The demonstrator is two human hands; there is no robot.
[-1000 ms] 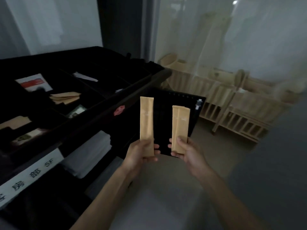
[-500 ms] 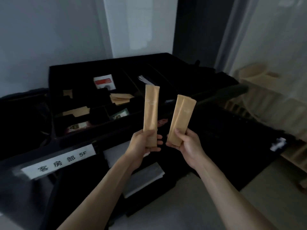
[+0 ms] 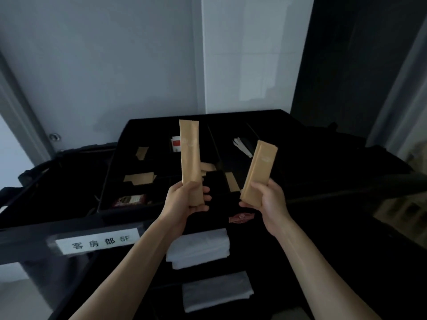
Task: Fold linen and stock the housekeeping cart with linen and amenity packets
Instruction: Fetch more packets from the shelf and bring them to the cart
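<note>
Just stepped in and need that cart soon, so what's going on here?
A person is stocking the cart. The left hand holds one tan packet upright, and the right hand holds another packet, tilted, both above the top tray. Neither is set down yet. Similar packets already lie in the tray's compartments, and folded white linen sits on the shelves below.

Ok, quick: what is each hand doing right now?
Left hand: grips the lower end of the upright tan packet.
Right hand: grips the lower end of the tilted tan packet.
</note>
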